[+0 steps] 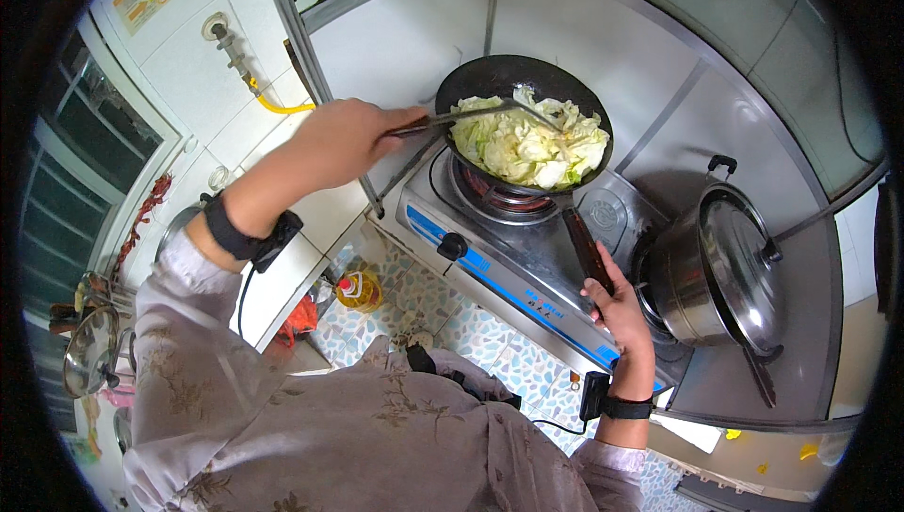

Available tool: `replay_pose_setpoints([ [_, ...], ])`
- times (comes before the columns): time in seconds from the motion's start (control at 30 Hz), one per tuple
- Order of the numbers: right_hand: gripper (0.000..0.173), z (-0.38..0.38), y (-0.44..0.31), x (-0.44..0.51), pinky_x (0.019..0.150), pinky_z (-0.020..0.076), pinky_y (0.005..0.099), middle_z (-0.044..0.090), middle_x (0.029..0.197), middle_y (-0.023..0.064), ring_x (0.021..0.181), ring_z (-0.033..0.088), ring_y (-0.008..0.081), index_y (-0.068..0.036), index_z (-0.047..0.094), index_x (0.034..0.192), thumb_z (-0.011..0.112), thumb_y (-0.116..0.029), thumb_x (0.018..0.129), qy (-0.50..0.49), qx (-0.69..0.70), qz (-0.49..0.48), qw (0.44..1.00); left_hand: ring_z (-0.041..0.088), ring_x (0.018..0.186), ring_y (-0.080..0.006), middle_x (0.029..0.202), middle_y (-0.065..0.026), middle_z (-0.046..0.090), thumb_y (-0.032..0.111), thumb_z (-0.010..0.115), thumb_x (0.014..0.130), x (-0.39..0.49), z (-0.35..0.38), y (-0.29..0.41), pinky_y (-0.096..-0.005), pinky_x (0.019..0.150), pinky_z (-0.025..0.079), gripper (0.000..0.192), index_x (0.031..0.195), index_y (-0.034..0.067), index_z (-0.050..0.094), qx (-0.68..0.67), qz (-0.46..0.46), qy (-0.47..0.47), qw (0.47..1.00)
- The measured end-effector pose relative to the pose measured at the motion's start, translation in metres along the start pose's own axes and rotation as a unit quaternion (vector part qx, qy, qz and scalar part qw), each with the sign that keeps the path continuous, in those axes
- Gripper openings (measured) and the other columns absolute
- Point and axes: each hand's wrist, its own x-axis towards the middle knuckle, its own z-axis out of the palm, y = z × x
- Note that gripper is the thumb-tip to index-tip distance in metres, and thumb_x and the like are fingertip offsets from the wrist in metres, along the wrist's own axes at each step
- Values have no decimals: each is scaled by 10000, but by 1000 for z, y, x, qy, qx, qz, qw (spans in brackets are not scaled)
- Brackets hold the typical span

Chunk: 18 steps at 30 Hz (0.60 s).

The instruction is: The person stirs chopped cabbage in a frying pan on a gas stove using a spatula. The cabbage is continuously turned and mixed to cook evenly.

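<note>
My left hand (pixel 353 138) grips the dark handle of a metal spatula (pixel 480 113), whose blade reaches into a black wok (pixel 487 74). Pale green cabbage pieces (pixel 537 148) fill much of the wok, and the spatula's end lies among them. With my right hand (pixel 618 307) I hold the wok's brown handle (pixel 585 244), which points towards me. Below the wok, the left burner (pixel 505 201) of a steel gas stove (pixel 438 187) shows an orange-red glow. Whether the wok rests on the burner or is raised off it, I cannot tell.
A steel pot (pixel 681 286) with a tilted lid (pixel 741 268) stands on the right burner. Metal splash panels (pixel 586 25) enclose the stove. A yellow gas hose (pixel 279 108) runs along the left wall. An oil bottle (pixel 360 291) stands low, left of the stove.
</note>
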Motion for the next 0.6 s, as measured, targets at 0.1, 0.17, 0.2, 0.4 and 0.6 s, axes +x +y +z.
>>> replay_pose_setpoints([
  [0.1,601,0,0,1,409,320,180,554,765,5,480,397,48,-267,334,1398,560,-95,868,2,-3,1,1000,584,715,-347,736,-171,600,186,542,845,-22,-20,6,-429,641,463,395,1240,174,527,-34,-19,20,999],
  [0.17,605,0,0,1,410,319,179,549,762,3,479,396,48,-265,332,1399,560,-90,866,0,5,5,1000,582,711,-352,741,-170,601,183,531,851,-35,-21,17,-429,637,462,377,1228,172,538,-19,3,36,999],
  [0.2,599,0,1,1,414,316,171,552,769,-1,480,399,41,-267,327,1401,551,-100,871,-4,3,0,1000,588,714,-347,729,-158,601,170,512,859,-36,-15,23,-432,635,460,374,1233,175,533,4,-12,3,1000],
  [0.4,585,0,2,1,418,318,161,551,778,-5,485,401,34,-263,322,1403,536,-109,881,-11,-11,-20,1000,611,723,-341,761,-163,622,216,473,897,2,63,29,-427,630,484,401,1293,158,450,13,-78,-112,991],
  [0.6,586,2,3,1,411,322,169,547,770,4,484,393,41,-262,327,1401,536,-95,879,-7,-1,-16,1000,616,747,-347,796,-171,629,209,510,870,28,83,4,-433,644,487,428,1289,144,456,45,-64,-57,995],
])
